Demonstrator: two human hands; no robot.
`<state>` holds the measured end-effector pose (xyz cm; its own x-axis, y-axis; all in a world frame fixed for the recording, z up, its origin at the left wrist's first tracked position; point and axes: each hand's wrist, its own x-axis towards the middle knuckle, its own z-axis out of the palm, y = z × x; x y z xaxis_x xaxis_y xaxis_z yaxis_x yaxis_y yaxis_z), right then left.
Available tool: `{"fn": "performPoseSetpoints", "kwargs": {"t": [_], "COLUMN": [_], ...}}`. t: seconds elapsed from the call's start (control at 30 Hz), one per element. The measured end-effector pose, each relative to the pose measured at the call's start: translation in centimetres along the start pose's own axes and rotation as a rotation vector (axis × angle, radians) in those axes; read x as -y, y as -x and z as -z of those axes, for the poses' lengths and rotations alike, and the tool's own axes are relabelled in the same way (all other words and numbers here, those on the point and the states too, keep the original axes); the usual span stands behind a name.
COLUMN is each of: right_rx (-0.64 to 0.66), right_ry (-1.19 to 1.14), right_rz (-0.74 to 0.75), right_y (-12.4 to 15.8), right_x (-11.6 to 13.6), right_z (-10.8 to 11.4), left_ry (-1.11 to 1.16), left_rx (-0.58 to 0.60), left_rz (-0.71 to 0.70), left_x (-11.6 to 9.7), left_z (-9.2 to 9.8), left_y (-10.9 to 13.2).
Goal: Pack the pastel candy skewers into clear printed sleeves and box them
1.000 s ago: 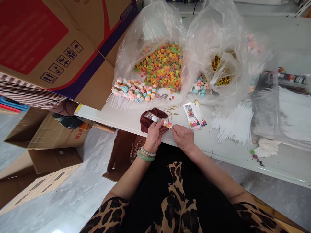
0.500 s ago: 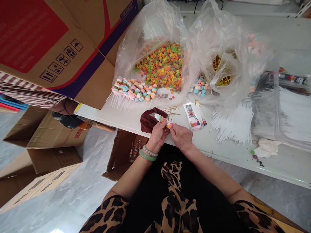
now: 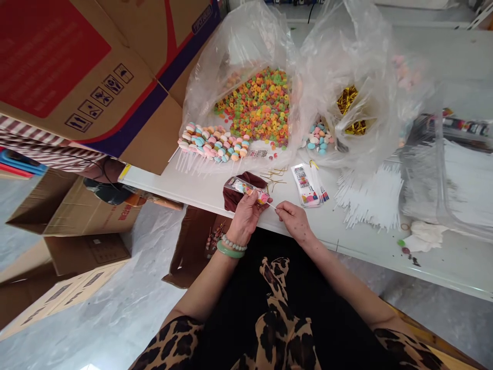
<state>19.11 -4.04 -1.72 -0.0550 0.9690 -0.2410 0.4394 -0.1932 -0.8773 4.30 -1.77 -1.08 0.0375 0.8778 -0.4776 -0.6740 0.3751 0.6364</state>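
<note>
pinching the white stick [image 3: 271, 206] by its far end, that's the right hand [image 3: 295, 220], thumb against curled fingers, while the left hand [image 3: 247, 216] has its grip closed around the lower part of a printed sleeve [image 3: 238, 184] with pastel candy [image 3: 249, 189] inside. it's all up over the brown cloth [image 3: 232, 199], near the table's [image 3: 185, 188] front edge. looks like settling stick and sleeve together, and here's the craft: guide the stick in line with the sleeve, no sideways bend. keep the left grip snug but gentle, since squeezing could crush candy or crease the film. steady the sleeve mouth around the stick; exactly how it's gathered, i can't tell. gold ties [image 3: 274, 181] lie just beyond the cloth, handy.
</note>
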Motion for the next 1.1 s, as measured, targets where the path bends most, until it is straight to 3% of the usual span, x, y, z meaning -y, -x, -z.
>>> {"fn": "performPoseSetpoints", "kwargs": {"t": [0.2,0.4,0.6,0.83,1.0,1.1], "right_rx": [-0.055,-0.163,-0.042,-0.169,-0.138,-0.159], "right_ry": [0.047,0.2,0.241,0.305,0.342,0.469], "right_rz": [0.063,0.108,0.197,0.144,0.386,0.474], "right_y": [-0.4,-0.2,0.7,0.1,-0.4,0.1], "right_x": [1.2,1.2,1.0,-0.1,-0.4,-0.2], "right_z": [-1.4,-1.5,-1.0,-1.3,-1.8,-2.2], "left_ry": [0.098,-0.103,-0.215,-0.372,-0.319,-0.205], "left_rx": [-0.016,-0.027,-0.121,0.072,0.064,0.099], "left_rz": [-0.023,0.143,0.042,0.046,0.06,0.16], "left_x": [1.2,1.1,1.2,2.1,1.1,0.2], "left_z": [-0.6,-0.3,0.2,0.8,0.1,-0.5], "left_y": [0.1,0.7,0.5,0.4,0.8,1.2]}}
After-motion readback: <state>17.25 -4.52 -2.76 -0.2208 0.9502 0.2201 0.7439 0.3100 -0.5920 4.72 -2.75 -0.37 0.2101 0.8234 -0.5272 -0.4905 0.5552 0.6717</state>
